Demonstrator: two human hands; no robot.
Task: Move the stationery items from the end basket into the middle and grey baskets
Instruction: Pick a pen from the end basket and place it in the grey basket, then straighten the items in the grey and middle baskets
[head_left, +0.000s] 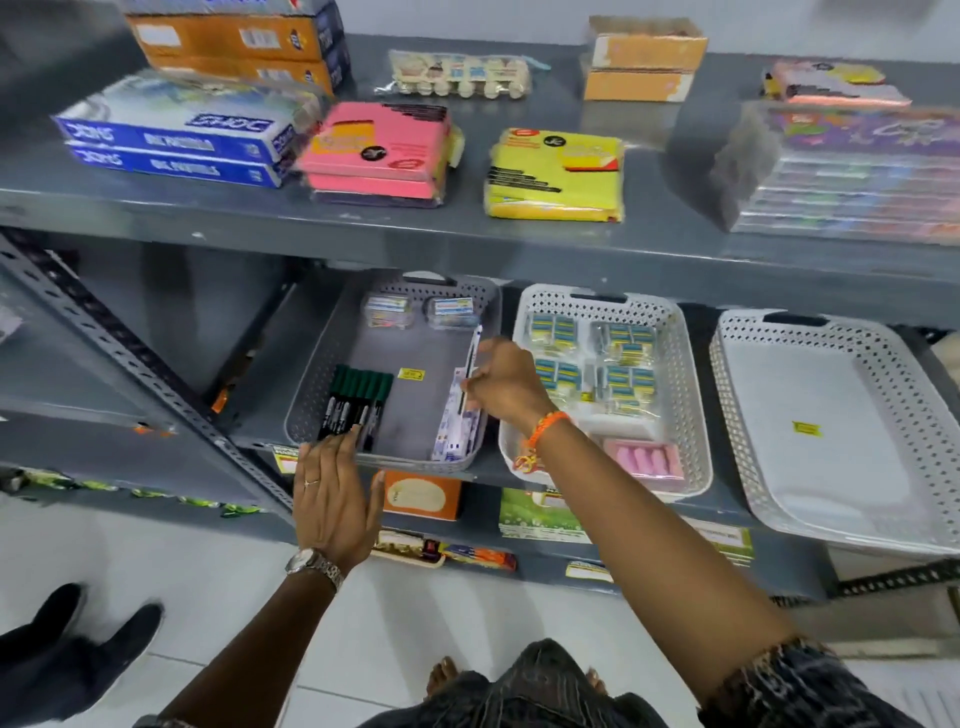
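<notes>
Gripping flat card packs (460, 415), right hand (501, 382) over perforated grey basket (311, 400).

a single wide-angle view from the person's head looks forward and steeply down at a grey metal shelving unit (519, 244), close enough that both forearms reach into frame from the bottom edge. the upper shelf fills the top, the perforated plastic baskets (670, 384) sit mid-frame, and the white tiled floor (218, 582) shows below. straight edges bow toward the borders.
</notes>
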